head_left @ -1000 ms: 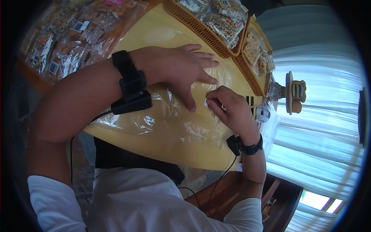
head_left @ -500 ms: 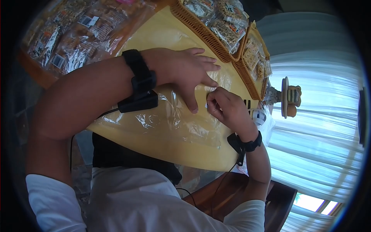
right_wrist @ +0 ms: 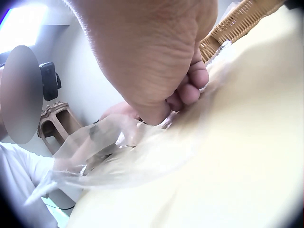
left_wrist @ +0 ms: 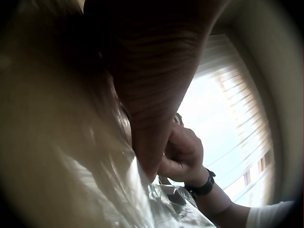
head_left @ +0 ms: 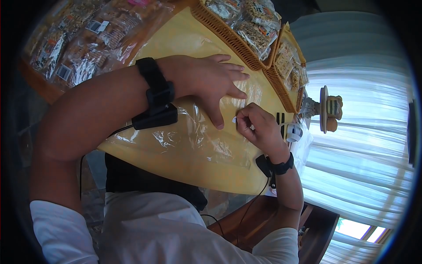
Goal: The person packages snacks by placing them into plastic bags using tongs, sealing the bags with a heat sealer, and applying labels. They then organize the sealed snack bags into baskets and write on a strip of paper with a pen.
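A clear plastic bag (head_left: 193,132) lies flat on the yellow tabletop (head_left: 176,39). My left hand (head_left: 209,83) rests on it palm down with the fingers spread; in the left wrist view its thumb (left_wrist: 149,152) touches crinkled plastic. Just right of that thumb, my right hand (head_left: 260,127) has its fingers curled, pinching a small white piece (head_left: 235,119) at the bag. The right wrist view shows the right fingers (right_wrist: 190,93) low against the plastic, with a loose part of the bag (right_wrist: 156,161) raised beside them. The fingertips hide most of the white piece.
Packaged snacks (head_left: 101,35) in clear bags cover the far left. Two wicker baskets (head_left: 228,37) with packets line the far edge. A white tape-like roll (head_left: 293,133) lies near my right wrist. Beyond are a stand (head_left: 324,110) and white curtains (head_left: 365,132).
The head view has shifted slightly. My right fingers curl in more than a second ago, still close to the left thumb. My left hand keeps its spread pose on the bag.
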`<state>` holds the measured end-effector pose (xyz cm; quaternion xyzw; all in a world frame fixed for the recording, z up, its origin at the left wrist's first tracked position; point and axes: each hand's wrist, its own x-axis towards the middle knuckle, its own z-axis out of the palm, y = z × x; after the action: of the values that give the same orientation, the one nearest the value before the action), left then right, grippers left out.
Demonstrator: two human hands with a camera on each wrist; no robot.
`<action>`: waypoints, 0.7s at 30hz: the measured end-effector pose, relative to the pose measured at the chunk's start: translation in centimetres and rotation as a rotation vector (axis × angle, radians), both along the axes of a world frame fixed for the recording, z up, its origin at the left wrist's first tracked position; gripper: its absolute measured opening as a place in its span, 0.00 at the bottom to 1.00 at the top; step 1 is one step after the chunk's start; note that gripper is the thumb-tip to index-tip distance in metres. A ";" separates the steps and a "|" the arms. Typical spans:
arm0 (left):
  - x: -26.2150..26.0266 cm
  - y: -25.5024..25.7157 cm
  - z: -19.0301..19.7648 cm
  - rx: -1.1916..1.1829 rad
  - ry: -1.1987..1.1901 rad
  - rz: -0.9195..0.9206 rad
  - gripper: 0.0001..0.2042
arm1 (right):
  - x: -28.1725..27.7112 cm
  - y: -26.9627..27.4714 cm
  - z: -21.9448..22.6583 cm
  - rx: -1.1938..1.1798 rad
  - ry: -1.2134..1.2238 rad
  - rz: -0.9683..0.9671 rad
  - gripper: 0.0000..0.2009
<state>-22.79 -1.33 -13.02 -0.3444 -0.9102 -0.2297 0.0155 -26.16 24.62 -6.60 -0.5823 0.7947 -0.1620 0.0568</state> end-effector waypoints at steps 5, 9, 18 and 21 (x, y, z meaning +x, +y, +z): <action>-0.1 -0.1 0.0 0.002 -0.007 0.000 0.51 | 0.2 1.2 0.3 0.038 -0.227 -0.190 0.10; 0.0 -0.1 0.1 0.004 -0.005 -0.004 0.51 | 0.3 0.6 0.3 0.000 -0.172 -0.120 0.10; 0.1 0.1 0.2 0.010 -0.014 0.006 0.51 | 0.2 0.5 -0.3 -0.066 -0.084 -0.032 0.07; 0.1 0.1 0.2 0.008 -0.024 0.003 0.51 | 0.3 1.0 -0.5 -0.075 -0.077 -0.034 0.07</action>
<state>-22.70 -1.19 -12.85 -0.3401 -0.9099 -0.2373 0.0063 -25.83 25.60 -7.06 -0.5637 0.7951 -0.2149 0.0627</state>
